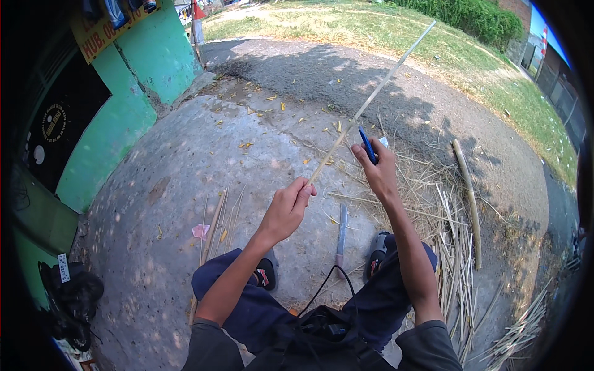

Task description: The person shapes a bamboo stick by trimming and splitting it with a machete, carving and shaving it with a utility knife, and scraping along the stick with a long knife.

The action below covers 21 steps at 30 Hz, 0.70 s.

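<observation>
While our left hand (pixel 292 205) grips the near end of a thin pale stick (pixel 388 79), our right hand (pixel 378 168) pinches a slim blue tool (pixel 369 147) between thumb and fingers. The stick slants up and away from us, its far tip pointing right, toward the road and grass. The blue tool's tip sits just beside the stick's middle; we cannot tell whether the two touch, nor whether the tool is a pen or a small cutter.

We judge the step in hand to be checking or working the stick at that spot, with the left hand as its only sure support. The next move seems to call for a firm left grip and a careful meeting of tip and stick, since so long and thin a piece may sway at its far end.

Between our shoes (pixel 266 276) a knife (pixel 343 227) lies on the concrete (pixel 148 235), blade pointing away from us. To the right, we see a heap of strips (pixel 455 263), with a thicker pole (pixel 471 207) beyond it and loose shavings (pixel 411 170) farther off. On the left, near our knee, lie a few more strips and a pink scrap (pixel 200 231).
</observation>
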Each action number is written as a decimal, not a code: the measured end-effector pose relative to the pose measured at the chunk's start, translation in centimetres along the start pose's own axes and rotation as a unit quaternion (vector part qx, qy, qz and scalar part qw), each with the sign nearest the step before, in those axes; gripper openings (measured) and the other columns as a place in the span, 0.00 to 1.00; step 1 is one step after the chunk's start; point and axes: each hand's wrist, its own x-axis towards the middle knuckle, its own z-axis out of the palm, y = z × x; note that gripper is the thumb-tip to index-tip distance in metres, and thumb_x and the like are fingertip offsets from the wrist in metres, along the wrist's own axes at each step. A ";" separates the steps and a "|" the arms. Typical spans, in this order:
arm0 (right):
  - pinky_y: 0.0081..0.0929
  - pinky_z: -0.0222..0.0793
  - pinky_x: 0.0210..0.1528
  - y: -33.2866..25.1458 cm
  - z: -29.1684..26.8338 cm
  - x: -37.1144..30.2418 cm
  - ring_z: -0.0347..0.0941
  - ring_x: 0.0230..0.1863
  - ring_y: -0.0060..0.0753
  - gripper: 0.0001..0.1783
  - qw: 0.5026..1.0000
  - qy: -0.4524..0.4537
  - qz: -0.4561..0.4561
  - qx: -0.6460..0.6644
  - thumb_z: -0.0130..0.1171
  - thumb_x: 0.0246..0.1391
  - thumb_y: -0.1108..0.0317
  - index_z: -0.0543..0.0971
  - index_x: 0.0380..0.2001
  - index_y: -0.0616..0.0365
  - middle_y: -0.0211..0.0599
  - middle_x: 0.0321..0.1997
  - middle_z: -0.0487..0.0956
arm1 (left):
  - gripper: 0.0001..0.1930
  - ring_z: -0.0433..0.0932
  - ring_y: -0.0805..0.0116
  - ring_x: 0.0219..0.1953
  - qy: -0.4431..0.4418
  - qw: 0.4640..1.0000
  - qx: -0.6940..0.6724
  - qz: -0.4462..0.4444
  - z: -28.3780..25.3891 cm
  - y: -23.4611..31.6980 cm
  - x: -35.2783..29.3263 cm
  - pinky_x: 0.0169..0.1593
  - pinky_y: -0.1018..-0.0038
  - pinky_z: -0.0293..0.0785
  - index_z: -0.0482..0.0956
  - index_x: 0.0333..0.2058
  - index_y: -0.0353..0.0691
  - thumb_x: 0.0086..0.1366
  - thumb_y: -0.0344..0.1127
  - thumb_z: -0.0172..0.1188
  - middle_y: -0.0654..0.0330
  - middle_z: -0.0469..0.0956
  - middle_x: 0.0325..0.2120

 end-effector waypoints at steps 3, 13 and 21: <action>0.25 0.58 0.29 -0.1 -0.2 -0.1 0.64 0.26 0.19 0.23 0.998 0.026 -0.002 0.057 0.66 0.63 0.48 0.81 0.36 0.62 0.26 0.23 0.72 | 0.13 0.66 0.75 0.22 0.003 0.998 0.059 0.036 -0.6 1.4 1.2 0.29 0.71 0.63 0.78 0.39 0.37 0.79 0.39 0.49 0.64 0.68 0.18; 0.21 0.63 0.32 -1.3 -2.3 -0.1 0.69 0.27 0.16 0.20 0.953 0.051 0.056 0.293 0.71 0.61 0.53 0.85 0.40 0.61 0.27 0.28 0.82 | 0.13 0.77 0.51 0.26 -0.038 0.961 0.246 0.122 -2.1 5.7 2.7 0.34 0.60 0.70 0.80 0.41 0.36 0.78 0.38 0.50 0.50 0.78 0.23; 0.27 0.68 0.44 -0.2 0.3 -0.8 0.75 0.33 0.17 0.18 0.949 0.003 0.194 0.247 0.73 0.59 0.53 0.87 0.37 0.59 0.33 0.32 0.88 | 0.14 0.80 0.49 0.32 0.043 0.915 0.356 0.188 -1.3 3.3 2.7 0.40 0.58 0.74 0.76 0.49 0.39 0.75 0.43 0.55 0.51 0.80 0.28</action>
